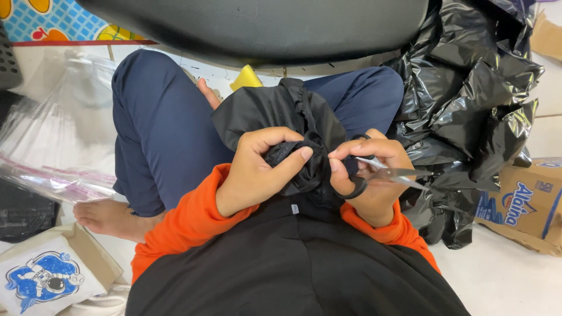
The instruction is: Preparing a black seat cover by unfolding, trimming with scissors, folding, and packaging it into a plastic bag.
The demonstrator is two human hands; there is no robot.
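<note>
A black cloth [281, 111] is bunched up over the lap of a person who is sitting on the floor [503, 281] with legs crossed. The cloth is held between both hands, just above the knees in dark blue trousers [158, 134]. The left hand [257, 169] is closed on a fold of the cloth, which is pinched between the thumb and the fingers. The right hand [369, 175] is closed around a pair of scissors [380, 174] with black handles. The silver blades are pointed out to the right, away from the cloth. The thumb of the right hand is also pressed against the cloth. Orange sleeves [193, 216] are seen at both wrists. A big black plastic bag [474, 99] is crumpled on the floor at the right. Clear plastic bags [52, 146] are piled at the left. A cardboard box [521, 205] is lying by the right edge of the floor.
</note>
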